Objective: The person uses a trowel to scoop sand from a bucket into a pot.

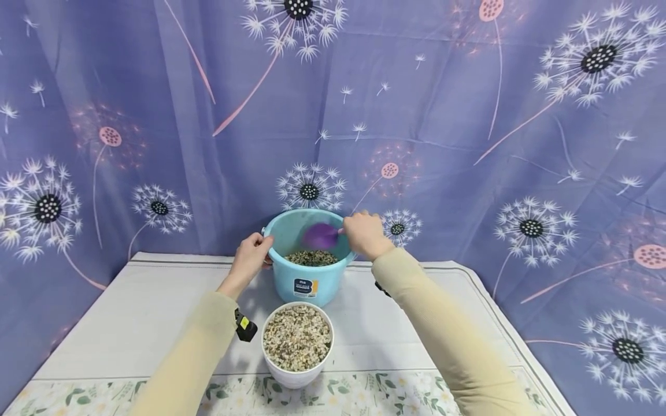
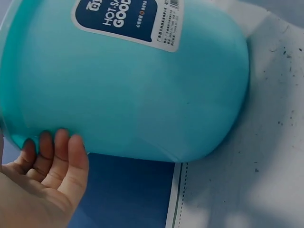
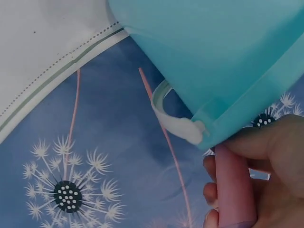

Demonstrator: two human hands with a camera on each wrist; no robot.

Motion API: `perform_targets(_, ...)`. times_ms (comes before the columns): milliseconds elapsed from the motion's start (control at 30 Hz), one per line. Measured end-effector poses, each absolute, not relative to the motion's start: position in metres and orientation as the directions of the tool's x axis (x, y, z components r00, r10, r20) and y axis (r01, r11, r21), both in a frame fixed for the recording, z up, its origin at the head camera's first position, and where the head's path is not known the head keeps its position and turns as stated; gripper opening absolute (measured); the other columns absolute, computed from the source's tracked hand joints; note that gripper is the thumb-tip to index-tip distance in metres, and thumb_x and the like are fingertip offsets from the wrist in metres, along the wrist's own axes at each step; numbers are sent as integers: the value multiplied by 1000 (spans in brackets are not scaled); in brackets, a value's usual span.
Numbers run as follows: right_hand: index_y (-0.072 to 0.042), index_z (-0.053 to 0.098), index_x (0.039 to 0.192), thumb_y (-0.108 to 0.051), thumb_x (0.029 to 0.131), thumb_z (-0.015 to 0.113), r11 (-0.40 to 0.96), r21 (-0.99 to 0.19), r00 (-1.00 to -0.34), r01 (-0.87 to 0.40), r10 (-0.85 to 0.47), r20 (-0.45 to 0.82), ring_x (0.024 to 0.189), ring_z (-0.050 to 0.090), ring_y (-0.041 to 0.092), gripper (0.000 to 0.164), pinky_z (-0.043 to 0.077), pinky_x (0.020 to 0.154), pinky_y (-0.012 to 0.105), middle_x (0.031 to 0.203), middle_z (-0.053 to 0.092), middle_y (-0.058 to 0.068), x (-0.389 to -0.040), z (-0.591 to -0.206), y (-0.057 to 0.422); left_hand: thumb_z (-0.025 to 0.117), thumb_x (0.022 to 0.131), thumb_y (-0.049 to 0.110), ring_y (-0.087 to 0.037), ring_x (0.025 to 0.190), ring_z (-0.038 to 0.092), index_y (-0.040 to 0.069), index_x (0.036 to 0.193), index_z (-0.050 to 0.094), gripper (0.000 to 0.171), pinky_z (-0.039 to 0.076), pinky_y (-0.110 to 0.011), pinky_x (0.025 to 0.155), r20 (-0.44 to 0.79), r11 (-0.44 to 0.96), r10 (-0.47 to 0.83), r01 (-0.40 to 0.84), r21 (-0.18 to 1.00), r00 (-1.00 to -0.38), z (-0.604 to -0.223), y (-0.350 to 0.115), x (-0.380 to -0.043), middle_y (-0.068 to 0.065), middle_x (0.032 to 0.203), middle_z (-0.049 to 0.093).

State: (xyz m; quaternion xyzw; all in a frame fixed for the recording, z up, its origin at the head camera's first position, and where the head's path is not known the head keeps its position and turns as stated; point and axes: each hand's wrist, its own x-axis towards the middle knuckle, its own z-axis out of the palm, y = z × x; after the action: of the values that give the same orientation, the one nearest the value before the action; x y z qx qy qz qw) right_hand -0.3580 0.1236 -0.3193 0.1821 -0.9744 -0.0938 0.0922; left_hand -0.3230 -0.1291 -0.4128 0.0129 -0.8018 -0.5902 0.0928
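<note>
A light blue bucket [image 1: 309,283] stands at the back of the table, with a dark grainy mix [image 1: 312,258] low inside. My left hand [image 1: 252,254] grips its rim on the left; in the left wrist view the fingers [image 2: 61,154] lie against the outer wall. At the right rim, my right hand [image 1: 366,234] holds a scoop by its pink handle [image 3: 233,187]. The scoop's purple blade [image 1: 321,236] is inside the bucket, above the mix. In front of the bucket, a white pot [image 1: 296,378] is full of pale, coarse granules [image 1: 298,338].
A white cloth [image 1: 171,312] with a floral front strip [image 1: 374,393] covers the table. Behind it hangs a blue dandelion curtain [image 1: 333,115]. The bucket's white handle [image 3: 178,126] hangs outside the wall. Dark crumbs [image 2: 280,123] are scattered on the cloth.
</note>
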Motion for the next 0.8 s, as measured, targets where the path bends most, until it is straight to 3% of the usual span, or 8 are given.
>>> perform_targets(100,-13,75,104,-32,97,62,897,291,-903,-333,-392,175,87,63,30,23,53,73,46,99,70,10,-359,-322,114,50,100,34,-23,67,63,4,87,49,32,58,-39,65,146,277,-124,107,955,-982,-416,-129,-323,-13,80,57)
perform_targets(233,-14,75,85,-16,90,68,854,387,-863,-348,-453,225,70,66,27,9,54,57,43,84,71,6,-357,-328,100,50,101,33,-23,65,62,5,86,46,32,58,-39,63,157,233,-111,128,964,-981,-417,-128,-323,-14,78,55)
perform_targets(400,-18,75,85,-8,89,65,820,457,-855,-345,-475,206,73,64,25,15,54,57,42,85,69,4,-359,-339,88,50,101,30,-22,62,59,5,83,43,32,56,-33,56,173,189,-115,149,971,-978,-420,-128,-324,-13,75,53)
perform_targets(567,-19,77,93,-11,94,60,809,470,-858,-354,-481,182,79,62,25,19,55,61,44,90,69,5,-366,-350,84,50,102,28,-21,60,57,5,83,41,31,56,-32,55,176,156,-103,159,975,-979,-422,-128,-325,-11,73,51)
perform_targets(800,-13,71,81,-31,94,66,801,343,-828,-491,-552,103,77,67,27,23,57,65,47,82,70,6,-372,-346,87,49,103,29,-22,61,57,5,83,38,33,56,-34,56,187,129,-88,175,976,-978,-423,-129,-325,-12,74,50)
